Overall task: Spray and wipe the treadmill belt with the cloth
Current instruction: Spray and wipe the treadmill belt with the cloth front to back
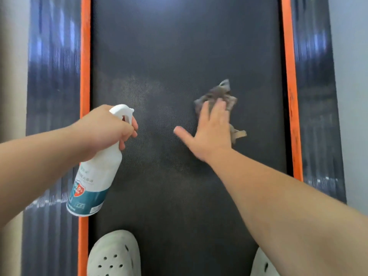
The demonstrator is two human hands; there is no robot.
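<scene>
Obs.: your left hand (106,127) has its grip clamped round the neck of the spray bottle (95,172), one finger by the trigger and the nozzle aimed across the treadmill belt (179,46). Your right hand (211,132) lies flat with the fingers straight and spread. Its grip is apart, pressing the cloth (217,92) onto the right half of the belt. A paler damp patch (143,96) sits mid-belt, between the two hands.

Risks, judged from this position:
- The cloth is bunched and mostly under your fingers, with one tail sticking out by the wrist. A flat palm can slide off it, and then you wipe with bare skin while the cloth stays put.
- The nozzle points roughly toward your right hand. If you spray now, the mist probably lands on your hand and forearm rather than the belt.
- The damp patch lies to the left of the cloth. If your strokes stay on the right side, that patch may dry into streaks.
- The bottle hangs over the left orange strip (85,56), so overspray may wet the side rail (53,76).
- Your shoe (114,253) stands on the belt. Wet belt plus a forward lean means a slip risk, and the belt under your feet goes uncleaned.
</scene>
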